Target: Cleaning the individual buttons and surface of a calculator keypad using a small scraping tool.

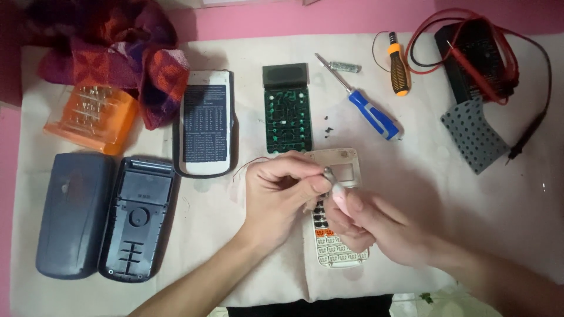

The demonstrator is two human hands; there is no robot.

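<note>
My left hand and my right hand meet over a white calculator front panel with its keys showing. Between the fingertips of both hands is a small round silvery part, perhaps a button cell; which hand bears it is unclear. Thin wires trail left from under my left hand. The panel's open display window lies just beyond my fingers. A green circuit board with a dark display rests further back.
A blue-handled screwdriver, an orange-handled screwdriver, a small battery, tiny screws, a grey keypad mat, a multimeter with leads. On the left: dark covers, a white sliding cover, an orange box, a cloth.
</note>
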